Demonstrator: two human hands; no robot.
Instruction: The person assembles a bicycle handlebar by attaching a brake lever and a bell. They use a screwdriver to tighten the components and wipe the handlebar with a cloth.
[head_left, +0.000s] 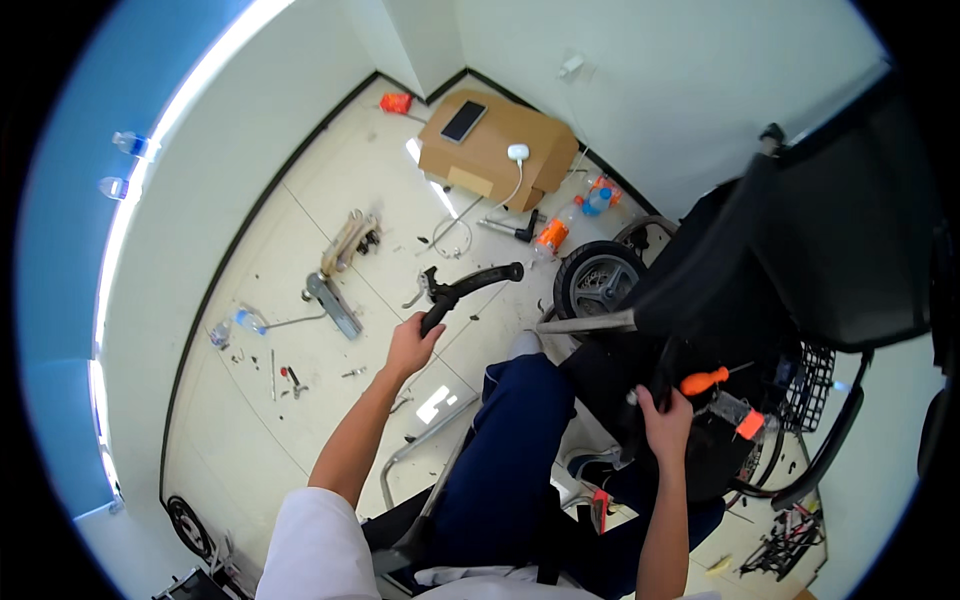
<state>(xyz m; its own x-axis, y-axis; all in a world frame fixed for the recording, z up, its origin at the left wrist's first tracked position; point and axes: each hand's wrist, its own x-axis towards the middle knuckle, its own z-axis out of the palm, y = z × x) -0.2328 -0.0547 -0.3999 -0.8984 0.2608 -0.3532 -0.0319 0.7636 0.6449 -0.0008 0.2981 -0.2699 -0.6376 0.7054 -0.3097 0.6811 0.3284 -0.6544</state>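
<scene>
My left hand (411,346) is closed around the grip of a black curved handle with a brake lever (484,281), held up over the floor. My right hand (666,424) wraps round a black bar (664,372) on the wheelchair (715,270), which leans at my right with its dark fabric and a small grey-hubbed wheel (598,284) showing. Just beyond that hand, an orange-handled screwdriver (705,381) and a clear plastic bottle with an orange label (738,411) lie on the dark fabric. What is under my right fingers is partly hidden.
A cardboard box (545,165) by the wall carries a phone (463,122) and a white charger (517,152). Bottles (553,235) stand near it. Left on the tiles lie a grey metal part (333,305), wrenches (350,238) and small hardware. A black wire basket (808,388) is far right.
</scene>
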